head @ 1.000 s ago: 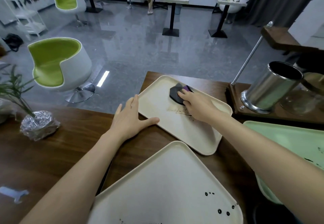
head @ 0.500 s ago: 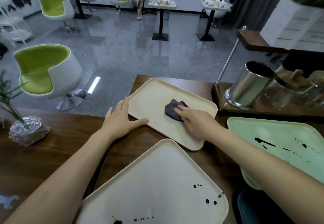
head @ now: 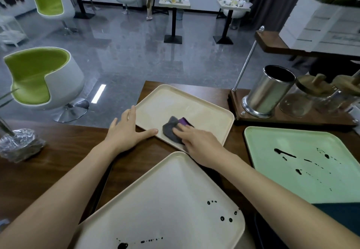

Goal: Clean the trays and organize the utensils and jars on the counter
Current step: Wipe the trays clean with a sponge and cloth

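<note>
Cloth now sits nearer the far beige tray's front edge (grey, purple corner), right hand pressing it flat-fingered. Left hand, fingers spread, braces tray's left rim on counter.

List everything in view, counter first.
counter: 1, dark wood
far cream tray: 1, cream, counter's far side, no stains visible
near cream tray: 1, cream, nearest, black spots
green tray: 1, pale green, right, black stains
cloth: 1, grey and purple, on far cream tray
steel canister: 1, silver, on wooden stand
glass jars: at least 2, clear, wooden lids, beside canister
foil-wrapped plant pot: 1, silver, left
chairs: several, green and white, floor beyond
left hand: flat against far cream tray's left corner
right hand: fingers press cloth
</note>
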Action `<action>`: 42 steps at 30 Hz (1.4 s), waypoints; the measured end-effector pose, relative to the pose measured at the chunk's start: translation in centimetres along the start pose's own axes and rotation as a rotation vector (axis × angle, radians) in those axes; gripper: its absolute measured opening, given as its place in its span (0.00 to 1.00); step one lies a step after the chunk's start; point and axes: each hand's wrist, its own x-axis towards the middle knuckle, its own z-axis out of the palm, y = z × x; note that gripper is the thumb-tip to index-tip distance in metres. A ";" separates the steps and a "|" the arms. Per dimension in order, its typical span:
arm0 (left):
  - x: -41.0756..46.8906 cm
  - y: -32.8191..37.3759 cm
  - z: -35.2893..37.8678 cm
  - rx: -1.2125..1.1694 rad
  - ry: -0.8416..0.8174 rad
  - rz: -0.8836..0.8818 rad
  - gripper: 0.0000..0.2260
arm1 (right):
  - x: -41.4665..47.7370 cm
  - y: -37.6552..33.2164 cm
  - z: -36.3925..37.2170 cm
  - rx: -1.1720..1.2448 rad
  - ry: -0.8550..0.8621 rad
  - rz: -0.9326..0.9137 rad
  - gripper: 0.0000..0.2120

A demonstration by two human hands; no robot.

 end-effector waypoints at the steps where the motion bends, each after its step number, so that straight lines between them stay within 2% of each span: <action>1: 0.0 0.0 0.0 0.004 -0.005 -0.004 0.61 | -1.0 0.2 -0.4 0.003 -0.025 -0.014 0.21; 4: 0.1 -0.1 -0.1 0.001 -0.016 -0.006 0.61 | -2.5 2.7 -1.8 -0.043 -0.068 0.082 0.22; 8: 0.1 0.0 -0.2 0.013 -0.033 -0.009 0.59 | -0.6 6.7 -2.8 -0.156 -0.003 0.305 0.18; 12: 0.1 -0.2 0.0 0.022 -0.019 0.002 0.60 | 0.0 5.8 -2.1 -0.155 0.022 0.424 0.21; 14: 0.1 -0.2 0.2 0.036 -0.011 0.008 0.60 | -1.1 4.0 -1.8 -0.146 0.029 0.410 0.20; 18: 0.3 -0.2 0.3 0.050 -0.006 0.004 0.60 | -2.5 -0.4 -0.9 -0.025 0.029 0.200 0.21; 22: 0.4 -0.1 0.4 0.062 0.004 -0.004 0.59 | -2.4 -0.9 -0.7 0.014 -0.002 0.102 0.21; 27: 0.4 0.2 0.7 0.042 0.063 -0.039 0.47 | -4.4 -0.4 -1.0 -0.025 -0.045 0.058 0.19; 31: 0.8 0.6 0.8 0.035 0.071 -0.078 0.39 | -5.4 0.4 -0.9 -0.141 -0.043 0.066 0.21; 37: 0.9 0.6 0.7 0.024 0.016 -0.098 0.38 | -0.3 5.7 -0.9 -0.170 0.042 0.382 0.24; 42: 0.7 1.0 0.5 0.025 -0.002 -0.111 0.38 | 4.7 5.3 0.5 -0.147 0.155 0.338 0.25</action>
